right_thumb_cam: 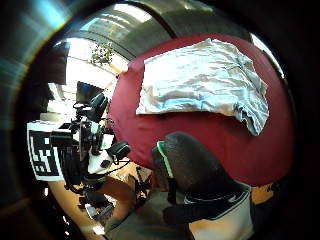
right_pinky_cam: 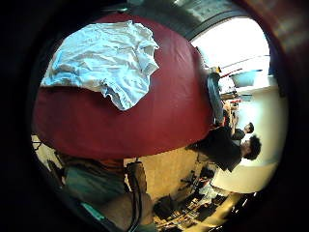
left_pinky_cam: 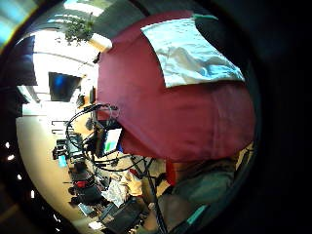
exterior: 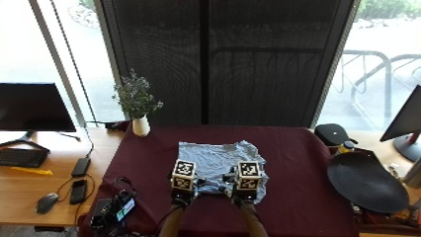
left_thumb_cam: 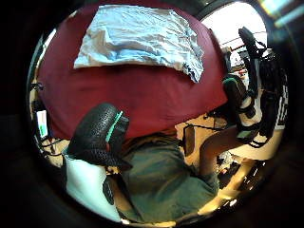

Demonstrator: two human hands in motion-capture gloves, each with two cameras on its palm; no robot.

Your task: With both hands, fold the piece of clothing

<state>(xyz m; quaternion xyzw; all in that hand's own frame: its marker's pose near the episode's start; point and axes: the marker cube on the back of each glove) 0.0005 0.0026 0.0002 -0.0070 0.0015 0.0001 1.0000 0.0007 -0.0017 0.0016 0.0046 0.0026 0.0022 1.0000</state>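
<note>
Both hands, left hand [exterior: 183,196] and right hand [exterior: 244,197], hover at the near edge of the crumpled, light blue cotton garment [exterior: 219,161] on the maroon-covered worktop [exterior: 296,163]; finger positions cannot be told. Soft, light, limp cloth: probably best pinched at corners.

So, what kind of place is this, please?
Probably an office or lab used for recordings: a monitor with a keyboard on a wooden desk, large windows, and a table under a dark red cloth with a light blue garment on it.

Open cloth around the garment
Bare surface [exterior: 296,163] flanks the shirt [exterior: 217,160] on both sides; the vase [exterior: 141,126] stands at the far-left corner, well apart.
</note>
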